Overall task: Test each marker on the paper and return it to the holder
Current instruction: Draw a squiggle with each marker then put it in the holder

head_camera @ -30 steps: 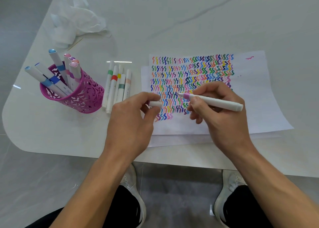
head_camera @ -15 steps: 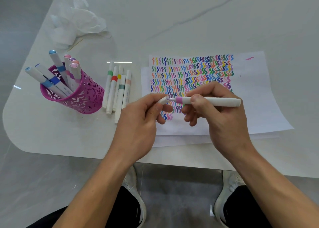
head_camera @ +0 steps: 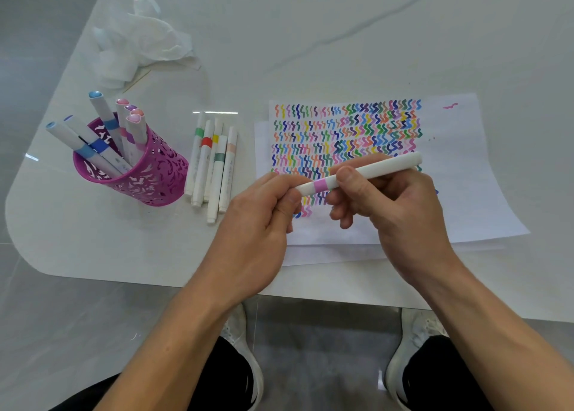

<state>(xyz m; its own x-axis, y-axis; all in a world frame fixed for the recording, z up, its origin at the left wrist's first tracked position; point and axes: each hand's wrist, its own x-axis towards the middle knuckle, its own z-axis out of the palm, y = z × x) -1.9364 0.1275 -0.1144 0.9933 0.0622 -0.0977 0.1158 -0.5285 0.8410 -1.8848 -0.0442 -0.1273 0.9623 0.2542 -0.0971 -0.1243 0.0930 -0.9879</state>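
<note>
The fingers of the right hand are clamped round the pink-banded marker, thumb on top just right of the band. The marker is held in the air at the frame's centre, over the lower rows of squiggles, with its far end pointing to the upper right. The left hand pinches the white cap at the marker's near end. Half a second ago the cap was just meeting the bare tip, and a second ago the two were held apart. Now the cap sits against the pink band and no tip shows.

Whether the cap is pushed fully home cannot be told, as the left fingers cover its end. The two hands also hide part of the lowest squiggle rows on the paper, which lies on the white surface as before.

At centre left five capped markers lie side by side, unmoved. Left of them stands the magenta holder with several blue- and pink-banded markers leaning in it. A crumpled tissue lies at the upper left. The person's white shoes show below the surface edge, partly cut off by the arms.
</note>
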